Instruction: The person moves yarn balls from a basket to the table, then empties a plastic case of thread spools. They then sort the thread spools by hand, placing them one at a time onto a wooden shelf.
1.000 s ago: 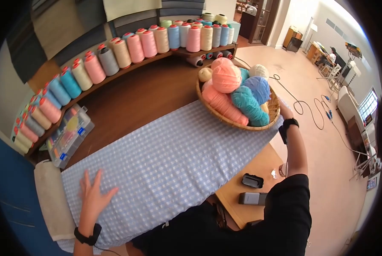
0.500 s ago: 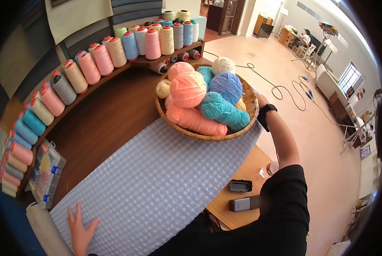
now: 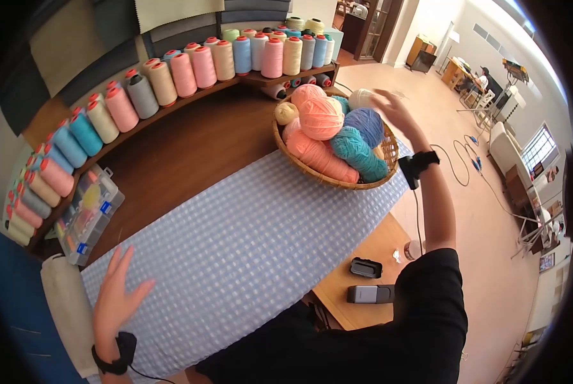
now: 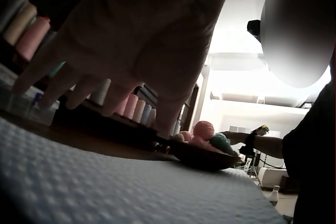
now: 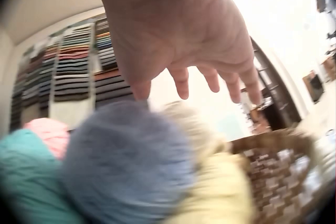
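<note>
My right hand (image 3: 400,120), fingers extended, is over the far right side of a woven basket (image 3: 328,176) heaped with yarn. In the right wrist view its fingers hang over a blue yarn ball (image 5: 128,163) and a white yarn ball (image 5: 189,124), with a pale yellow one (image 5: 218,192) below. Coral yarn balls (image 3: 320,118) and a teal skein (image 3: 357,153) fill the rest. The left hand (image 3: 115,301) hovers over the near left end of a blue-and-white checked cloth (image 3: 229,230), fingers spread and holding nothing.
Thread cones (image 3: 183,75) line a curved shelf behind the brown table (image 3: 190,147). A clear plastic case (image 3: 91,217) lies at the left, near a rolled beige cloth (image 3: 69,313). On a lower wooden surface (image 3: 337,301) sit a black tray (image 3: 366,267) and a grey device (image 3: 369,294).
My right hand has left the basket's right rim and risen over the yarn. The left hand has lifted off the cloth. The head view swung one way and back.
</note>
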### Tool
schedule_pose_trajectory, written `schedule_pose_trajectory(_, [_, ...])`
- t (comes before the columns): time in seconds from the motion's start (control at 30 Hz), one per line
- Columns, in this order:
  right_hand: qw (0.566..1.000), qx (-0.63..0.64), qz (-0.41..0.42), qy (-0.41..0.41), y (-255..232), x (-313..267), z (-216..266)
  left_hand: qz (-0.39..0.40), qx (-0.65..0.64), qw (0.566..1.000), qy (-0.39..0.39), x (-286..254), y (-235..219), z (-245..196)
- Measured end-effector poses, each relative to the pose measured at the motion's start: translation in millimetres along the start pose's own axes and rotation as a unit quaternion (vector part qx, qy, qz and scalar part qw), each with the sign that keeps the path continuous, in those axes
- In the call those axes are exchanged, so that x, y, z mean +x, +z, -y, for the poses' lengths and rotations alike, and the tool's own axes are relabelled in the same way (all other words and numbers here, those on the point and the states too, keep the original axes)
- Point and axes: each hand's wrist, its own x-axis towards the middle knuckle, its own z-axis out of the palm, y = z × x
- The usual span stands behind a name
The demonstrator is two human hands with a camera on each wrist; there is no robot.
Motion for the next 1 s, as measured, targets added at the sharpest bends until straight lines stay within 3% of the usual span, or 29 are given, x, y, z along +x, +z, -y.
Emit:
schedule_pose_trajectory(0.03, [0.999,-0.027,0.016,-0.037,10.4,-3.2,36.3,-0.001,0.021,0.998,0.067,4.8,-5.2,-10.3])
schedule_pose_trajectory(0.13, [0.993,-0.074,0.027,-0.088,26.6,-26.3,139.3,0.011,-0.088,0.992,0.093,25.6,-19.0,-53.6])
schedule_pose_trajectory(0.17, [0.983,-0.149,0.011,-0.111,30.6,-31.2,162.2,0.009,-0.087,0.992,0.090,31.0,-19.7,-60.2])
schedule_pose_trajectory(0.2, [0.965,-0.223,-0.007,-0.135,33.6,-33.6,175.9,-0.002,-0.155,0.984,0.092,38.0,-16.6,-62.6])
schedule_pose_trajectory(0.23, [0.965,-0.220,-0.007,-0.142,36.2,-33.7,182.6,-0.015,-0.224,0.970,0.094,45.1,-13.5,-64.3])
schedule_pose_trajectory(0.3, [0.961,-0.088,0.159,-0.208,44.5,-30.6,193.7,-0.012,-0.260,0.961,0.090,57.0,-11.4,-68.1])
schedule_pose_trajectory(0.33, [0.945,-0.067,0.142,-0.287,59.6,-22.4,183.7,-0.005,-0.295,0.951,0.090,61.4,-9.3,-67.2])
schedule_pose_trajectory(0.37, [0.940,-0.060,0.147,-0.302,70.5,-17.7,175.0,0.009,-0.322,0.944,0.077,68.4,-5.0,-64.4])
schedule_pose_trajectory(0.47, [0.922,-0.198,0.125,-0.310,91.0,-31.6,194.2,0.004,-0.327,0.944,0.051,80.2,13.2,-46.5])
schedule_pose_trajectory(0.63, [0.939,-0.099,0.159,-0.289,140.7,-31.6,246.8,-0.021,-0.275,0.961,0.022,91.9,13.4,-21.5])
schedule_pose_trajectory(0.7, [0.948,-0.126,0.264,-0.129,157.2,-43.5,299.0,-0.011,-0.249,0.968,-0.005,94.8,5.9,-11.8])
schedule_pose_trajectory(0.77, [0.954,-0.045,0.217,-0.204,223.7,-39.7,308.0,-0.004,-0.263,0.964,-0.029,100.1,5.3,1.2])
schedule_pose_trajectory(0.83, [0.958,0.010,0.230,-0.171,251.3,-40.9,336.2,0.015,-0.279,0.959,-0.048,101.9,6.4,8.2])
schedule_pose_trajectory(0.9, [0.974,0.043,0.176,-0.137,284.6,-28.0,355.9,0.003,-0.336,0.940,-0.061,103.8,8.6,12.5])
schedule_pose_trajectory(0.93, [0.976,0.041,0.172,-0.125,276.6,-27.4,360.8,-0.042,-0.332,0.942,-0.024,104.6,10.5,16.6])
schedule_pose_trajectory(1.0, [0.967,0.084,0.158,-0.184,254.0,-28.4,376.9,-0.047,-0.323,0.945,-0.014,103.5,3.3,21.0])
